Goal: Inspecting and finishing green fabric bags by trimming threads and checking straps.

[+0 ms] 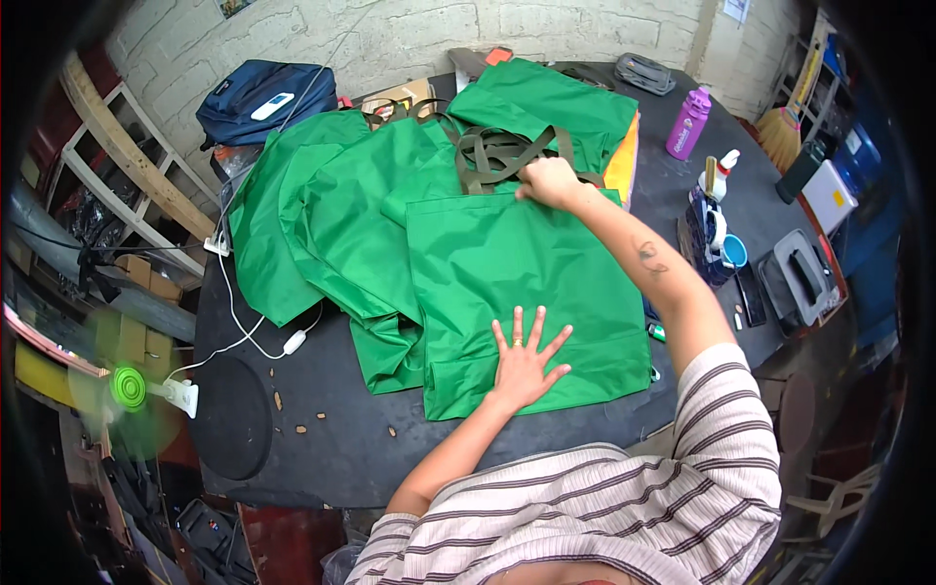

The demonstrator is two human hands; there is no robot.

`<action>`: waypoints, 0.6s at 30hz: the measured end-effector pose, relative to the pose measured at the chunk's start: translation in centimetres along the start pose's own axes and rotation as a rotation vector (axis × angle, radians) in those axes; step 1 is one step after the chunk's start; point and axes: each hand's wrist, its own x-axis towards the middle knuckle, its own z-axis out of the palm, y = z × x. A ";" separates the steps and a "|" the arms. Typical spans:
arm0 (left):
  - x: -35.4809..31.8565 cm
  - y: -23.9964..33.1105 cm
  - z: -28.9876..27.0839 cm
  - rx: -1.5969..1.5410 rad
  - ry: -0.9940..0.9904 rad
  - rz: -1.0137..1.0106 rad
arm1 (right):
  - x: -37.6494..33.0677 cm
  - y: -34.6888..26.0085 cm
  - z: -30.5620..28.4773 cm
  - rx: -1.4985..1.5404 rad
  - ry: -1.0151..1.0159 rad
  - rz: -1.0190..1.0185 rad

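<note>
A green fabric tote bag (531,249) lies flat in front of me on the dark table. On its lower part my left hand (526,366) rests palm down, fingers spread, a ring on one of them. My right hand (549,182) is closed at the bag's top edge, by the olive-brown straps (507,156); its fingers partly hide whether they grip the strap or the hem. More green bags (366,210) lie rumpled to the left, and another folded green piece (546,97) sits behind the straps.
At the right stand a purple bottle (688,124), a white spray bottle (720,174), a blue roll of tape (733,252) and a grey tray (798,278). A blue backpack (258,97) sits far left. A white cable (234,312) and a green fan (129,388) are at the left edge.
</note>
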 end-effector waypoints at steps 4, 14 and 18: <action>-0.4 0.4 -2.6 -0.139 -0.013 -0.038 | -2.7 0.7 1.6 0.219 0.861 -0.026; -5.5 -5.2 -6.2 0.161 -0.067 -0.359 | -13.4 -3.1 11.5 0.220 0.181 0.467; -6.2 -5.5 -5.9 0.070 0.075 -0.353 | -13.8 1.0 10.6 0.461 0.514 0.276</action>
